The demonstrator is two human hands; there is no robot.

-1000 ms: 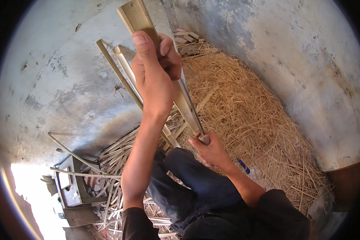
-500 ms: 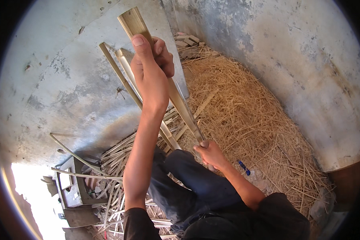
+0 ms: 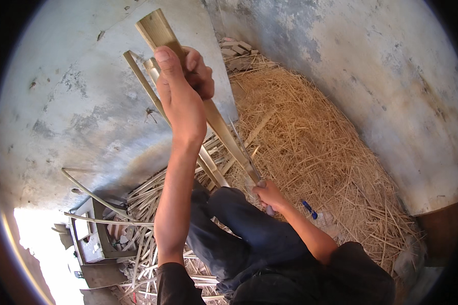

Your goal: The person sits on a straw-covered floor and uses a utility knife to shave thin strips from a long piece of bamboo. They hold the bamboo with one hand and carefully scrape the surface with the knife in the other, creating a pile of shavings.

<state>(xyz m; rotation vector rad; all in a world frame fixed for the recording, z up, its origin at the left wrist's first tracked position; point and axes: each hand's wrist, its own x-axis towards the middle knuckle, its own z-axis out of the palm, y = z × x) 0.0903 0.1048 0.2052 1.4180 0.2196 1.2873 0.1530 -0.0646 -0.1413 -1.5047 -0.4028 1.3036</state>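
Observation:
My left hand (image 3: 185, 96) is raised and wrapped round the upper part of a split bamboo strip (image 3: 223, 127), thumb lying along its face. The strip slants down to the right, its lower end close to my right hand (image 3: 270, 195). That hand is closed on the handle of a knife (image 3: 245, 150), whose thin blade points up along the strip's right edge. Whether the blade touches the bamboo there I cannot tell. Behind my left forearm, a narrow bamboo pole (image 3: 146, 84) and a wider bamboo piece (image 3: 212, 166) lean at a slant.
Straw-like bamboo shavings (image 3: 310, 137) heap up along the right wall. Many cut strips (image 3: 150, 195) lie to the left, beside a broken box-like frame (image 3: 94, 244). A small blue object (image 3: 309, 209) rests on the shavings by my right forearm. Bricks (image 3: 235, 48) sit in the far corner.
My left hand and the strip's upper end have shifted a little left. My right hand has moved slightly right, and more of the knife blade shows beside the strip.

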